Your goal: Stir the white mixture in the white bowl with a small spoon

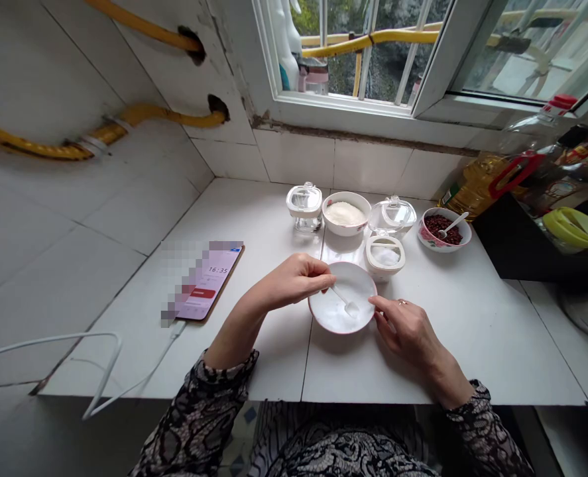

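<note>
My left hand pinches the handle of a small white spoon, whose bowl is over a white plate with a thin pink rim. My right hand, with a ring on one finger, grips the plate's right edge between thumb and fingers. Just behind the plate stands an uncovered small jar with white contents. Farther back is a white bowl of pale powder. Whether the spoon's bowl holds anything is hard to tell.
A lidded glass jar and a clear lid flank the powder bowl. A floral bowl of dark red beans holds another spoon. At left lies a phone with a cable; bottles and a black box stand at right.
</note>
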A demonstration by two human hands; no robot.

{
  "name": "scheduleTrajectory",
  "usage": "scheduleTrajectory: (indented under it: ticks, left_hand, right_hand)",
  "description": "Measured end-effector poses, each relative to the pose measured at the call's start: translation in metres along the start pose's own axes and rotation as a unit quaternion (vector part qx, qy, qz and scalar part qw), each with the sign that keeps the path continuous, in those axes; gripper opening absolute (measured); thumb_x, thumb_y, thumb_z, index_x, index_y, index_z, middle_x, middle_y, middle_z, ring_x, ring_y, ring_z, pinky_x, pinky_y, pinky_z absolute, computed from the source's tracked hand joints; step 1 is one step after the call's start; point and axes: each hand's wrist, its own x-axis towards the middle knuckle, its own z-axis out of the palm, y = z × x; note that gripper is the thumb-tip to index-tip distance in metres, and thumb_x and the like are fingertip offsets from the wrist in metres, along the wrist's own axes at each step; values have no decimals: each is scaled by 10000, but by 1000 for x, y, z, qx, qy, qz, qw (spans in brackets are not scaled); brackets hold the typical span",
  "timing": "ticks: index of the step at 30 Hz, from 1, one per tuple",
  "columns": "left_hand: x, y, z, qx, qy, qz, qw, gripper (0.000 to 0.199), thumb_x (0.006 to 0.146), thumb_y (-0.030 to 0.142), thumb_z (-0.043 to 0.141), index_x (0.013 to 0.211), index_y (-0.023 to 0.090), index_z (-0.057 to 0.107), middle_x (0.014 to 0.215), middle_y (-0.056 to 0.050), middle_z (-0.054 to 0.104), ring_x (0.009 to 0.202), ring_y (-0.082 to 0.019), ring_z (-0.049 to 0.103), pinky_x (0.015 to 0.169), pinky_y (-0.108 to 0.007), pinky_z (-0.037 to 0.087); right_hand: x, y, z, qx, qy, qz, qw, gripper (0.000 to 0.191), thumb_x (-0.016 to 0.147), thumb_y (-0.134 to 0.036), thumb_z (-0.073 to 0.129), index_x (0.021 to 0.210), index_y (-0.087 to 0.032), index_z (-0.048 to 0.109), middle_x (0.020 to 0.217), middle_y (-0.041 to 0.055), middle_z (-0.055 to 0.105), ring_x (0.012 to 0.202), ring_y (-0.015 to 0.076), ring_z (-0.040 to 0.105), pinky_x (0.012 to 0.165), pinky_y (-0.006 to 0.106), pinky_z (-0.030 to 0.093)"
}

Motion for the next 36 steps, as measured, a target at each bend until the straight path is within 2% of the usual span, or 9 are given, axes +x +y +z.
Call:
scheduleTrajectory:
  ticks: [11, 17, 20, 22, 25, 27, 29, 32, 36]
  left_hand:
    - [4, -10, -2, -73, 80, -1, 994, 334, 772, 412, 641, 567, 161, 560, 434, 65, 394, 358, -40, 321, 368, -193, 214]
    - [18, -11, 9, -131, 218, 59, 965, 347, 795, 458, 630, 607, 173, 569, 419, 73, 378, 354, -54, 315, 366, -211, 235]
    - [27, -6, 24, -75, 293, 118, 946, 334, 883, 440, 561, 678, 178, 594, 443, 66, 409, 380, -74, 360, 405, -222, 298]
    - [31, -5, 34, 34, 340, 183, 922, 332, 936, 405, 531, 708, 177, 611, 510, 34, 511, 451, -91, 451, 471, -223, 353]
    - [34, -10, 44, 237, 380, 292, 845, 349, 995, 367, 495, 741, 176, 638, 644, -15, 653, 551, -106, 551, 540, -224, 371]
    - [34, -14, 46, 328, 394, 330, 792, 346, 1019, 346, 475, 777, 178, 655, 655, -18, 677, 540, -102, 559, 535, -227, 353]
    - [34, -18, 47, 358, 410, 344, 765, 327, 1027, 326, 471, 808, 178, 663, 651, -13, 682, 528, -99, 560, 534, -226, 353]
    - [33, -19, 45, 311, 420, 351, 777, 295, 1018, 313, 493, 823, 171, 661, 706, -27, 709, 577, -105, 598, 562, -216, 393]
    - [27, -14, 38, 173, 369, 315, 857, 273, 974, 285, 542, 751, 160, 636, 639, -2, 644, 546, -94, 550, 539, -201, 399]
  right_hand:
    - [-1, 0, 1, -10, 10, -8, 1000, 294, 953, -80, 444, 1222, -156, 533, 775, 35, 716, 611, 157, 645, 566, 288, 461]
    - [0, 0, 2, -6, 16, -6, 1000, 279, 951, -75, 438, 1197, -159, 539, 770, 27, 715, 608, 155, 649, 580, 283, 470]
    - [0, 0, 2, -4, 19, -8, 1000, 262, 959, -78, 431, 1184, -154, 541, 780, 31, 721, 609, 151, 654, 589, 280, 474]
    - [0, 0, 3, -7, 22, -8, 1000, 253, 964, -82, 430, 1179, -152, 543, 778, 29, 722, 602, 151, 653, 583, 281, 468]
    - [-1, 0, 4, -8, 24, -7, 1000, 250, 968, -89, 435, 1184, -154, 542, 794, 32, 730, 610, 151, 658, 580, 282, 459]
    - [-1, 0, 4, -8, 25, -6, 1000, 253, 969, -92, 434, 1189, -160, 541, 801, 32, 733, 618, 151, 662, 584, 281, 459]
    - [-2, 0, 5, -9, 28, -5, 1000, 255, 969, -95, 433, 1190, -166, 541, 790, 28, 732, 614, 151, 661, 584, 281, 460]
    - [-2, 1, 5, -10, 29, -4, 1000, 258, 970, -98, 432, 1193, -170, 539, 790, 26, 733, 614, 151, 662, 580, 282, 462]
    - [-2, 1, 5, -13, 29, -5, 999, 265, 967, -92, 425, 1194, -170, 537, 787, 25, 731, 619, 148, 665, 585, 279, 469]
